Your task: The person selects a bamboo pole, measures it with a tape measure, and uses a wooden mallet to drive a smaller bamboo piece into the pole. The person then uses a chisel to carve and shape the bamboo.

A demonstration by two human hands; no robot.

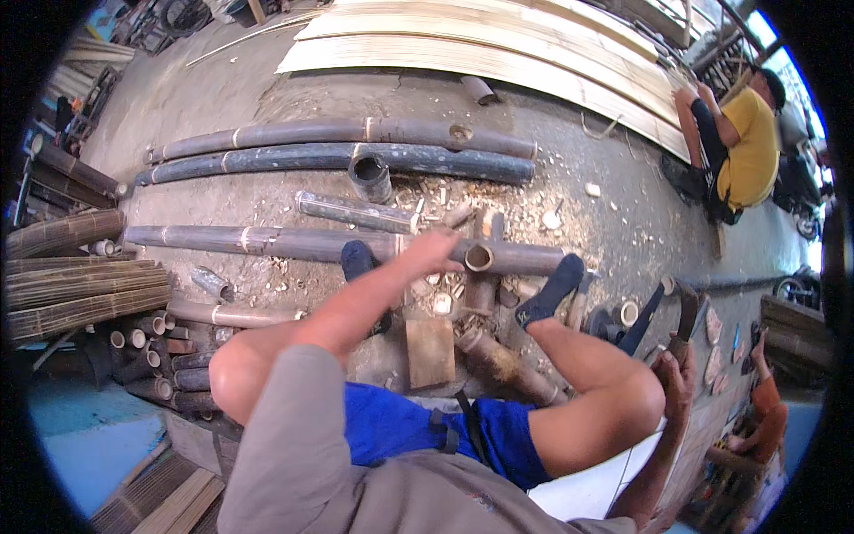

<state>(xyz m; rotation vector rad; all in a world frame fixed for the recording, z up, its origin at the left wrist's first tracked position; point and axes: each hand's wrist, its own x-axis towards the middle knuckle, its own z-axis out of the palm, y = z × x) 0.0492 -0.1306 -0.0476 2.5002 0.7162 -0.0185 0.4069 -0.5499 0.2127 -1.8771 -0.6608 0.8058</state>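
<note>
My left hand (436, 251) reaches over a long brown bamboo pole (302, 243), its fingers apart and nothing visible in them. The thumb lies close to a round hole (479, 259) cut in the pole's upper side. Whether the fingers press on the pole I cannot tell. Both of my feet, in dark socks, rest against the pole. Off to the right, my right hand (678, 381) is closed round the handle of a broad-bladed knife (688, 311), its dark blade pointing up and away. A short bamboo piece (458, 215) lies just beyond my left fingers.
Two more bamboo poles (267, 160) lie farther off, with a short upright tube (369, 176) beside them. Pale chips (525, 205) litter the floor. A wooden block (431, 353) sits between my legs. Bamboo sheets (480, 53) stretch behind. A person in yellow (752, 147) sits at right.
</note>
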